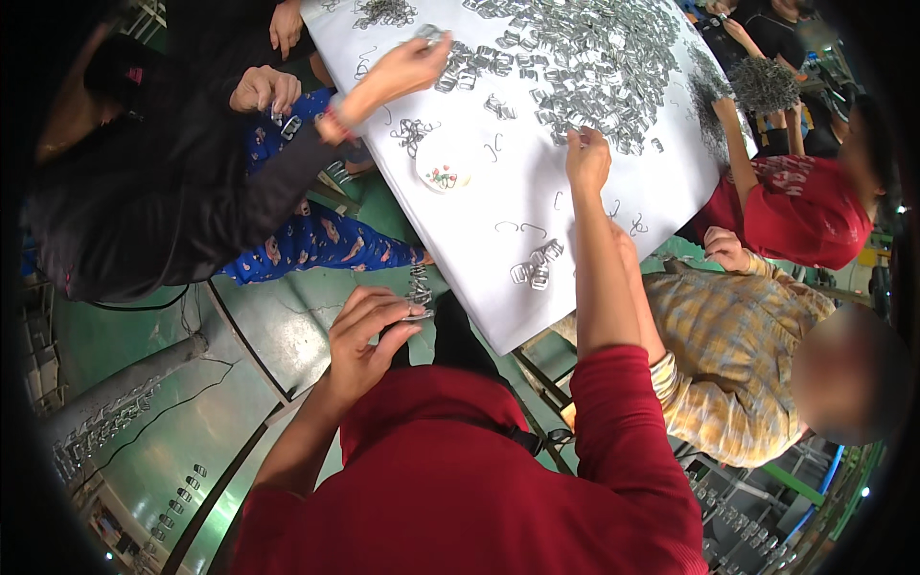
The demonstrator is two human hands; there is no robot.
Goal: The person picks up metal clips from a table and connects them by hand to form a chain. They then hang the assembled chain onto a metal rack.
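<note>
My left hand (367, 335) is closed in a pinch on a small silver metal piece (419, 313), beside the table's near left corner. A string of similar pieces (419, 280) shows just beyond those fingertips; whether it hangs from the pinched one I cannot tell. Stretched over the table, my right hand (587, 161) has its fingertips together at the near edge of a big pile of silver metal pieces (613, 72). A shiny bit shows at those fingertips, partly hidden. Between my arms, a small cluster of buckle-like pieces (539, 266) lies on the white-covered table (479, 254).
Thin wire hooks (522, 228) and a white dish (443, 171) with small coloured bits lie on the table. At left, a black-sleeved person's hand (407, 69) reaches across. A person in a plaid shirt (728, 335) sits close at my right. Metal pieces hang in rows (105, 426) lower left.
</note>
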